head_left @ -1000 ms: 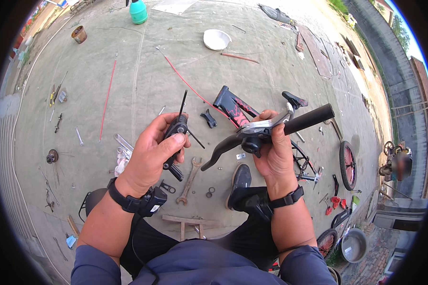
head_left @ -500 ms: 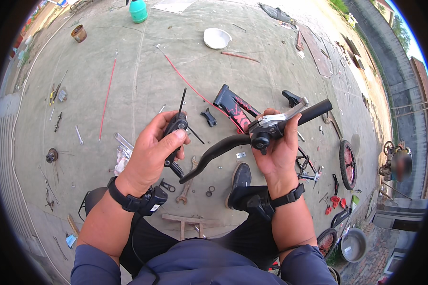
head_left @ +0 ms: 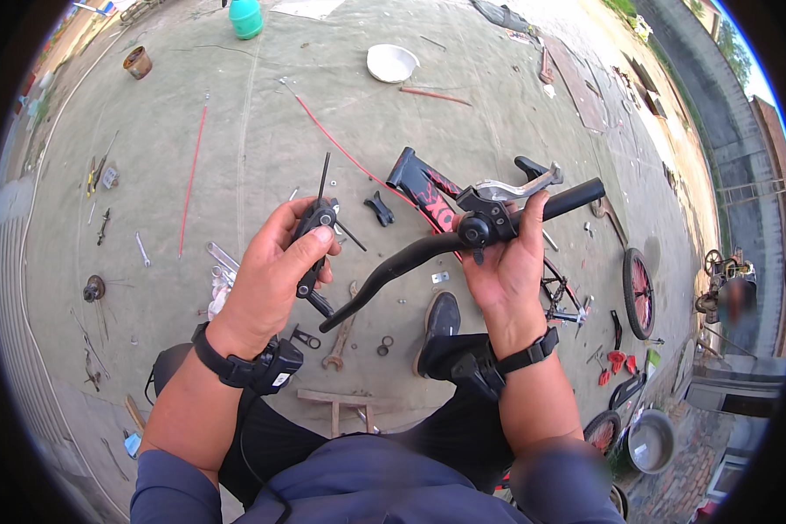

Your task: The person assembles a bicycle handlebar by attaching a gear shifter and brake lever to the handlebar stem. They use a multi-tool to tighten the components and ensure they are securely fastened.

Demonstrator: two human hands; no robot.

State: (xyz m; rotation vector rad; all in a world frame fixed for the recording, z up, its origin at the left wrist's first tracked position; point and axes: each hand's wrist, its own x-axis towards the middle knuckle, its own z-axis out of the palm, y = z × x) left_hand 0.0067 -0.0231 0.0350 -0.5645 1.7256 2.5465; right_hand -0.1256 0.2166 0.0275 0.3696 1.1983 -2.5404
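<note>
My left hand (head_left: 275, 266) is closed around a black folding hex key set (head_left: 326, 218). One of its keys points away from me, another sticks out to the right, and one more angles down beside the bar's end. A black bicycle handlebar (head_left: 419, 251) lies across my right hand (head_left: 506, 284), palm up with fingers and thumb around it. On the bar sits a silver brake lever (head_left: 520, 188) with a black clamp (head_left: 474, 230) and round knob. The handlebar's free end reaches close under the left hand; the hex keys stay apart from the clamp.
Beyond the hands a black and red bicycle frame (head_left: 410, 172) lies on the ground near a small black part (head_left: 379, 208). A large wrench (head_left: 342, 336) rests by my shoe (head_left: 443, 319). Red cables, a white basin (head_left: 392, 63), a wheel (head_left: 637, 293) and a metal basin (head_left: 651, 442) lie around.
The brake lever and clamp have turned with the handlebar, tipping slightly away from me. My left hand keeps its grip on the hex key set. The whole view has shifted a little.
</note>
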